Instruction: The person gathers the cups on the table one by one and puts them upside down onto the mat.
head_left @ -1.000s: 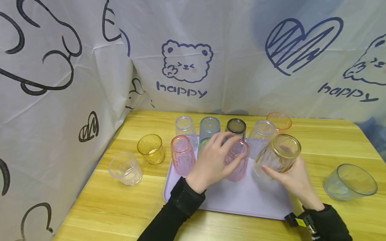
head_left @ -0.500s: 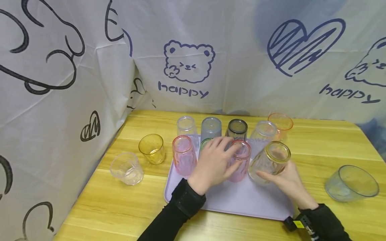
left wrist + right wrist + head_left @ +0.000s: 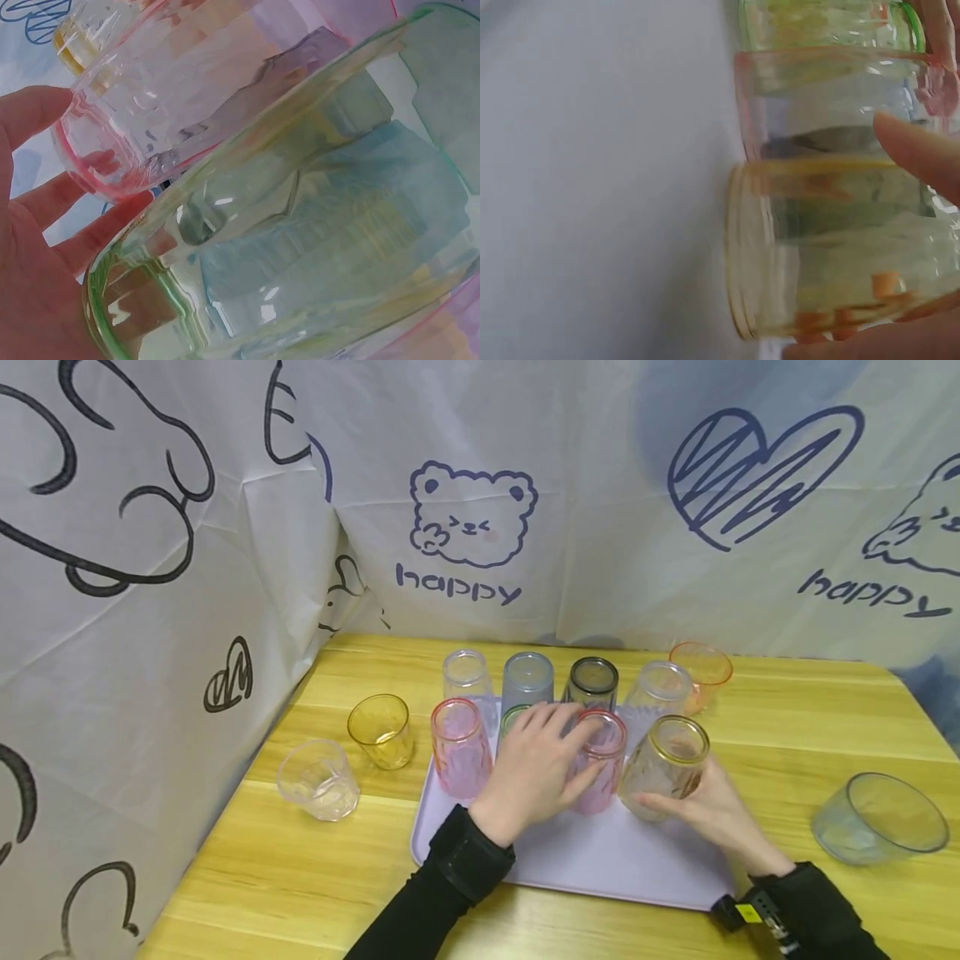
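My right hand (image 3: pixel 716 814) grips an upside-down yellow-tinted glass (image 3: pixel 654 767), thumb on its near side, at the right end of the front row on a lilac tray (image 3: pixel 607 864). In the right wrist view its mouth rim is down at the tray, close against the pink glass (image 3: pixel 825 101). Thumb and fingers of my left hand (image 3: pixel 525 768) pinch that inverted pink glass around its upturned base. Below this hand, a green-tinted glass (image 3: pixel 322 232) fills much of the left wrist view; the hand mostly hides it in the head view.
More inverted glasses stand on the tray: a pink one (image 3: pixel 461 756), a blue one (image 3: pixel 528 681), a black one (image 3: pixel 594 681) and clear ones. Upright on the wooden table are a yellow tumbler (image 3: pixel 381 735), a clear tumbler (image 3: pixel 321 783), an orange-rimmed glass (image 3: pixel 705 681) and a grey-blue bowl-like glass (image 3: pixel 873 822).
My right hand has brought the yellow glass left and down, and it now stands beside the pink glass. My left hand has barely moved; its fingertips sit slightly lower on the pink glass.
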The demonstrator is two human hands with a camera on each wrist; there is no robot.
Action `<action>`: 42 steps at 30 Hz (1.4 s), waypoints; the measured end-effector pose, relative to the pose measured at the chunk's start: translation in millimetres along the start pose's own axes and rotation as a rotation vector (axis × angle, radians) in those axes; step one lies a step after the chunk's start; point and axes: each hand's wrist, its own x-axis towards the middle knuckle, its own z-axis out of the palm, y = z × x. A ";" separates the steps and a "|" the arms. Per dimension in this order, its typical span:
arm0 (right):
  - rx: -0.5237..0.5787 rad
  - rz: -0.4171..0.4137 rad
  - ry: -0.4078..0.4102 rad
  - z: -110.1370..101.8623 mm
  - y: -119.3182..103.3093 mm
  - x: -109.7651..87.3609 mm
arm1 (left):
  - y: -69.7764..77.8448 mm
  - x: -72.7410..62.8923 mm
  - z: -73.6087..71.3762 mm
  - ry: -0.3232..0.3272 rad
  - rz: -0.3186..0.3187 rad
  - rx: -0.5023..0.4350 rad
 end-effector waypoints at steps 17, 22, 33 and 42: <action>-0.242 -0.113 -0.033 -24.8 -1.2 -1.7 | -14.9 0.1 -5.0 -0.088 -0.072 -0.049; -0.251 -0.121 -0.034 -25.0 -1.6 -0.2 | -13.5 0.2 -2.3 -0.069 -0.077 -0.016; -0.260 -0.161 -0.081 -29.3 1.8 4.7 | -19.0 0.0 0.1 -0.029 -0.032 -0.073; -0.237 -0.197 -0.075 -29.7 2.8 6.0 | -19.7 -0.6 -0.8 -0.033 -0.030 -0.067</action>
